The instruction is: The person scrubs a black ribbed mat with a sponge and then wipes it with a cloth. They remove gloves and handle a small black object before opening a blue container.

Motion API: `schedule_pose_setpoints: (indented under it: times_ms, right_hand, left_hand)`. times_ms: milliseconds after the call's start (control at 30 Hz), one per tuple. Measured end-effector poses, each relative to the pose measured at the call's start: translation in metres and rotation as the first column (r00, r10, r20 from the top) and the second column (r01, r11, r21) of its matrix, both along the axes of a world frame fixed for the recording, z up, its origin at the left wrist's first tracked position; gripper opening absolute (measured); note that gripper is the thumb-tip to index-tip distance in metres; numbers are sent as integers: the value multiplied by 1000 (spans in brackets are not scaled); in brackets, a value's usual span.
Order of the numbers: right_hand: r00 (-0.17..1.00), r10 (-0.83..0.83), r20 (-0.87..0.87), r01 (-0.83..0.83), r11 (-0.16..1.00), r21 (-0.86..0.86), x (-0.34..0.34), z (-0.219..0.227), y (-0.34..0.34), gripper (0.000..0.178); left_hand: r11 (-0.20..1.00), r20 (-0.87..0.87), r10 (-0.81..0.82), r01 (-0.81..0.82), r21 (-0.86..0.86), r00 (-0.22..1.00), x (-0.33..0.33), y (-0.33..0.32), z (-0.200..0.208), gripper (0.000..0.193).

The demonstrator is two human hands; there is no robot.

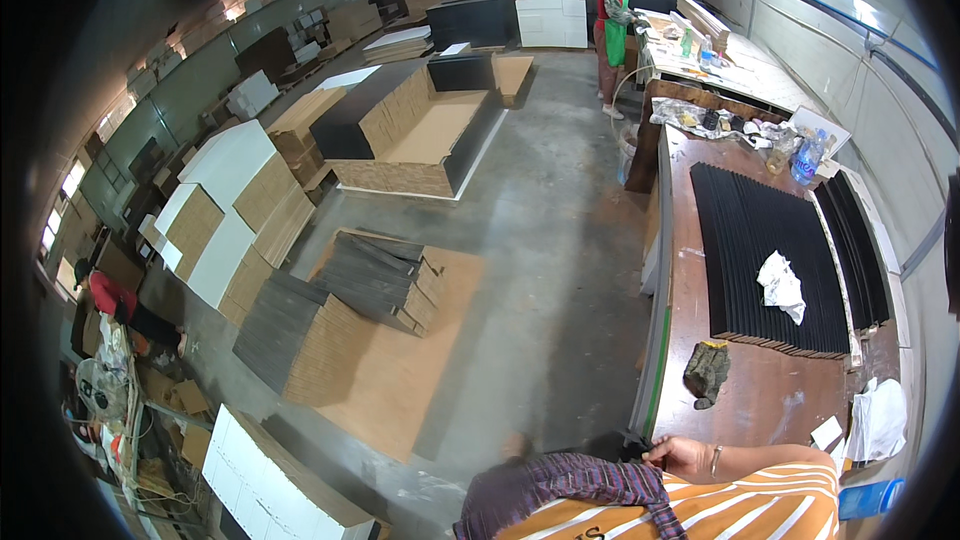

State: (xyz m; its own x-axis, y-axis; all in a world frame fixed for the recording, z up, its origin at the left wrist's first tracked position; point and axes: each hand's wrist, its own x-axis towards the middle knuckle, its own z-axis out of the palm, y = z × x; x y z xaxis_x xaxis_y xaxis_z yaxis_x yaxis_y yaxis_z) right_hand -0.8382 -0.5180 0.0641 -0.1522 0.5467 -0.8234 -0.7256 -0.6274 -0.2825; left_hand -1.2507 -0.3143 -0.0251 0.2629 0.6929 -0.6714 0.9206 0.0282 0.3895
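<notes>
My right hand (682, 457), bare and with a bracelet at its wrist, is close to my body beside the table's near corner. Its fingers are curled in, touching a small dark thing (630, 445) whose kind I cannot make out. Purple striped cloth (570, 485) lies across my front over an orange and white striped shirt (760, 500). My left hand cannot be made out. Nearest on the brown tabletop (760, 395) lies a crumpled dark grey glove (706, 375). Behind it, a long row of black strips (765, 250) stands packed together, with a crumpled white cloth (781, 287) on top.
A second row of black strips (855, 250), a plastic bottle (808, 158) and a white bag (878, 420) are also on the table. Stacked dark panels (375, 275) sit on a brown board (430, 380) on the floor. A co-worker (614, 30) stands at a farther bench.
</notes>
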Motion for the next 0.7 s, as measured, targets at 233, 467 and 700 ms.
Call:
schedule_pose_setpoints:
  times_ms: [233, 467, 700]
  right_hand:
    - [997, 67, -30, -63, 988, 144, 7, -12, 17, 9]
    - [999, 28, 45, -31, 998, 62, -5, -14, 9, 10]
    - [999, 41, 32, -43, 997, 58, -8, -12, 16, 11]
  left_hand:
    - [1000, -27, 28, -28, 8, 999, -1, -4, 1, 45]
    - [998, -40, 55, -55, 0, 998, -3, -8, 2, 46]
    - [995, -34, 94, -94, -11, 995, -11, -14, -4, 48]
